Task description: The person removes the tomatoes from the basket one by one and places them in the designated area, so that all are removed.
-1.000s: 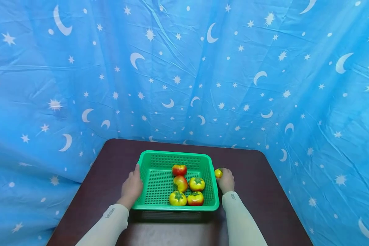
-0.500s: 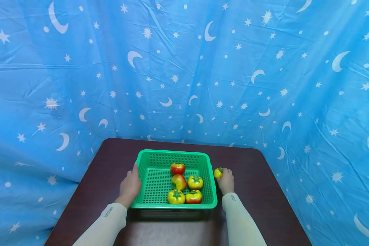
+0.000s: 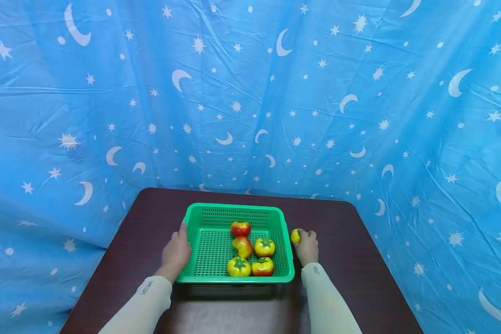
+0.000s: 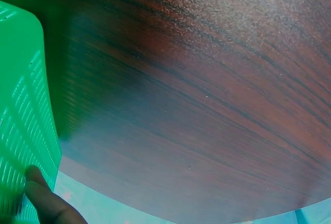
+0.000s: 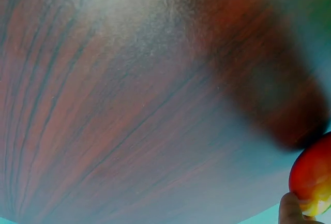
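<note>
On the table stands a green plastic basket (image 3: 242, 280) with perforated walls. My left hand (image 3: 176, 253) holds its left side, fingers over the rim; in the left wrist view a fingertip (image 4: 34, 175) lies against the outer wall. Several red-and-yellow tomatoes with green leafy tops sit in the basket's right half, such as the one at the back (image 3: 240, 228) and one at the front (image 3: 238, 266). Just outside the right wall, my right hand (image 3: 307, 248) grips another tomato (image 3: 295, 236), mostly covered by the fingers. Its red and yellow skin (image 5: 313, 175) shows in the right wrist view.
The dark brown wooden table (image 3: 338, 278) has rounded far corners. Blue curtains (image 3: 250, 116) with white moons and stars hang behind it and along both sides. The basket's right wall stands close to the right hand.
The right fingers have moved further over the tomato, so less of it shows and its green top is hidden. The left hand and basket stay put; the head view shifts slightly.
</note>
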Action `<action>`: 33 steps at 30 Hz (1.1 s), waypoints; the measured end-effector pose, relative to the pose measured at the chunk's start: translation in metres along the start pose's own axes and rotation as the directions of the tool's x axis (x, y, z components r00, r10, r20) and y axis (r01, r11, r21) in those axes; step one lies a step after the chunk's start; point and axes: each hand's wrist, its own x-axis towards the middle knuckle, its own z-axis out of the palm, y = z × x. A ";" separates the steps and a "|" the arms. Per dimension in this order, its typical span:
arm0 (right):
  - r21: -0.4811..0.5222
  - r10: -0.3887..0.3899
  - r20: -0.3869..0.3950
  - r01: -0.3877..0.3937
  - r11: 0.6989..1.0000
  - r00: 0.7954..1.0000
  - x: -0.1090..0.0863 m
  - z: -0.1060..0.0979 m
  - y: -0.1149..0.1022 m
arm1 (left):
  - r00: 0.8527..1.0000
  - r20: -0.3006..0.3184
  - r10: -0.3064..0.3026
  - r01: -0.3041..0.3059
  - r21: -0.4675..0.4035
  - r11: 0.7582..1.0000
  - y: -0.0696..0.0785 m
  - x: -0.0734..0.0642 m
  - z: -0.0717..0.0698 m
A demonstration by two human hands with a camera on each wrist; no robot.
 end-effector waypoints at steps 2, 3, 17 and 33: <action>0.009 0.005 -0.002 -0.005 1.000 1.000 0.000 0.002 0.002 | 1.000 0.002 0.004 -0.004 0.000 1.000 0.000 0.000 0.000; 0.018 0.012 -0.003 -0.012 1.000 1.000 0.000 0.002 0.004 | 1.000 0.004 0.004 -0.004 0.000 1.000 0.001 0.000 0.001; -0.065 -0.012 -0.014 0.011 0.998 1.000 -0.001 0.001 0.005 | 1.000 0.009 0.006 -0.006 0.000 1.000 0.004 0.001 0.000; -0.022 0.002 -0.011 -0.002 1.000 1.000 0.023 -0.023 -0.026 | 1.000 0.018 -0.013 0.014 -0.014 1.000 0.001 0.001 0.000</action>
